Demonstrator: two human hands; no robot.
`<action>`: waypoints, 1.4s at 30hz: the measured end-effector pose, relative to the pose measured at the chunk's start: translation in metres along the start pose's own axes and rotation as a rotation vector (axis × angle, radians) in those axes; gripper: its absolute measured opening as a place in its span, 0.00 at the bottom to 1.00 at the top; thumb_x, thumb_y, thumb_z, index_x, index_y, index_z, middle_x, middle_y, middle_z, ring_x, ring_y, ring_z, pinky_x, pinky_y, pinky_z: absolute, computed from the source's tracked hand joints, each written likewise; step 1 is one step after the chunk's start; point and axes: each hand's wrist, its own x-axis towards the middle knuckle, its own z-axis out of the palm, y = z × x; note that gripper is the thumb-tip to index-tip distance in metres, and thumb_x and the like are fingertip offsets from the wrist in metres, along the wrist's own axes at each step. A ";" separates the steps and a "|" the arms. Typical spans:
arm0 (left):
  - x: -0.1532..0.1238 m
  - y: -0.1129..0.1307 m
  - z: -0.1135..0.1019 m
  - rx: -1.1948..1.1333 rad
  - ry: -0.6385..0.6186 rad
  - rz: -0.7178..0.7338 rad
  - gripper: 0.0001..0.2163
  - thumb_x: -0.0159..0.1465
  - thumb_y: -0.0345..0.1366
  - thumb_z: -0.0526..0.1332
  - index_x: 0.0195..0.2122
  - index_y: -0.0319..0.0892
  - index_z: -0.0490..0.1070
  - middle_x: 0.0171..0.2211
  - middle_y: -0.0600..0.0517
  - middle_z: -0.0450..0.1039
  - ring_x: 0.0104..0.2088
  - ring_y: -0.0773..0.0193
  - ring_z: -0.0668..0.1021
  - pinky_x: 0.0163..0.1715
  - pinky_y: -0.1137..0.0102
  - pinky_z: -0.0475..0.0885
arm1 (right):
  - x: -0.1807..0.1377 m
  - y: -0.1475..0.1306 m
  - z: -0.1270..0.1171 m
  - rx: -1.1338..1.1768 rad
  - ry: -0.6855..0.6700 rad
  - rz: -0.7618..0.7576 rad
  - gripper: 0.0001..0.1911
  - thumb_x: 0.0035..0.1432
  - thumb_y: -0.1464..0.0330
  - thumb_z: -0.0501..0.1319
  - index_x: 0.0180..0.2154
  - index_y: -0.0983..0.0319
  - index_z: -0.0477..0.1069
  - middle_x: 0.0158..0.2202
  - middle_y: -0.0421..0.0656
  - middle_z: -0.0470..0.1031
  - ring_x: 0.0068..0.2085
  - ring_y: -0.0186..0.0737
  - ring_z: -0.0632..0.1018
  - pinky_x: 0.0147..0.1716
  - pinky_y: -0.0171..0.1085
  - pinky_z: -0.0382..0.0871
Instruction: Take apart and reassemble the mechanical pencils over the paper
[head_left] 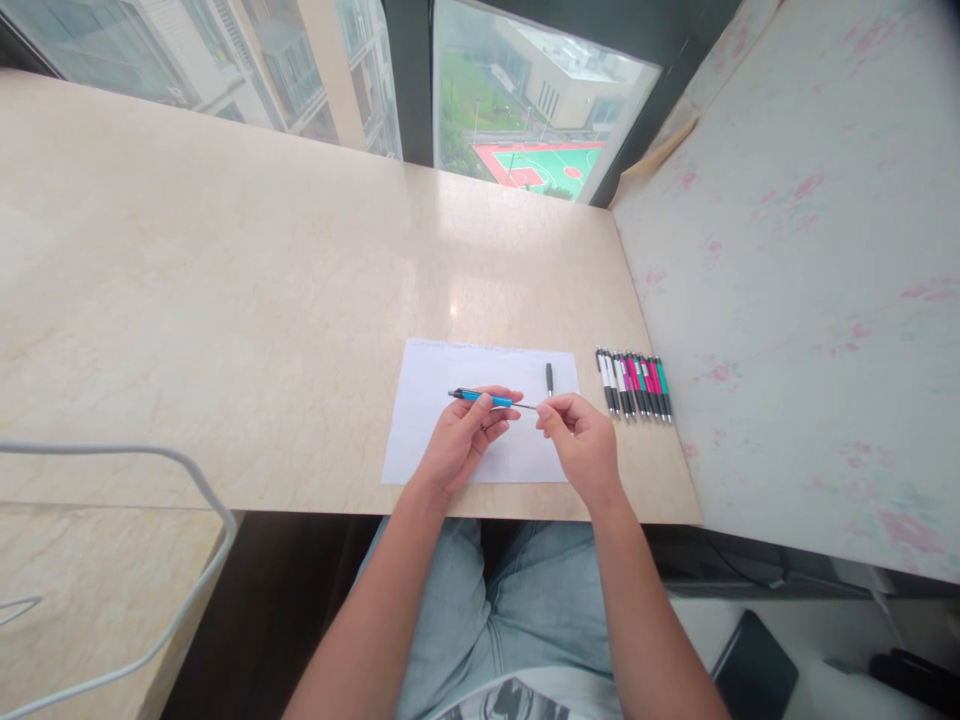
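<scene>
Head camera view looking down at a blue pen (pixel 480 397), held level just above a white sheet of paper (pixel 427 420) on a pale marble-patterned bench (pixel 225 300). The left hand (pixel 461 440) has its grip closed around the pen's barrel. The right hand (pixel 581 440) pinches its grip on a thin refill (pixel 527 406) that sticks out of the barrel's right end. A small black pen part (pixel 549 379) lies on the sheet just beyond the hands. A tidy row of pens (pixel 634 385) with white, pink and green barrels lies on the bench to the right of the paper. As a judgement, this work goes best with the refill kept in line with the barrel, the barrel hand steady, and both hands low over the paper so that loose parts cannot roll off. A faint line of print runs along the sheet's far edge, too small to read. No brand or label can be made out on any pen.
</scene>
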 end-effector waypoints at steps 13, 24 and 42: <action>-0.002 0.003 0.002 -0.064 0.039 -0.022 0.11 0.62 0.39 0.69 0.41 0.37 0.77 0.42 0.43 0.82 0.40 0.63 0.84 0.43 0.73 0.77 | 0.002 0.000 0.002 -0.068 -0.027 -0.036 0.08 0.62 0.63 0.61 0.33 0.59 0.75 0.30 0.41 0.79 0.32 0.38 0.78 0.33 0.37 0.72; 0.000 0.004 0.002 -0.112 0.151 0.008 0.10 0.62 0.38 0.68 0.39 0.36 0.77 0.40 0.44 0.82 0.39 0.64 0.84 0.45 0.73 0.78 | 0.004 -0.001 -0.002 -0.145 0.038 -0.058 0.13 0.64 0.60 0.59 0.30 0.60 0.74 0.26 0.40 0.77 0.28 0.37 0.76 0.31 0.36 0.69; 0.007 0.002 -0.002 -0.168 0.252 0.057 0.08 0.64 0.36 0.67 0.41 0.37 0.76 0.42 0.43 0.82 0.43 0.62 0.84 0.46 0.72 0.78 | 0.040 0.045 0.016 -0.723 0.204 -0.170 0.10 0.64 0.66 0.57 0.33 0.59 0.75 0.30 0.46 0.76 0.37 0.45 0.73 0.35 0.39 0.62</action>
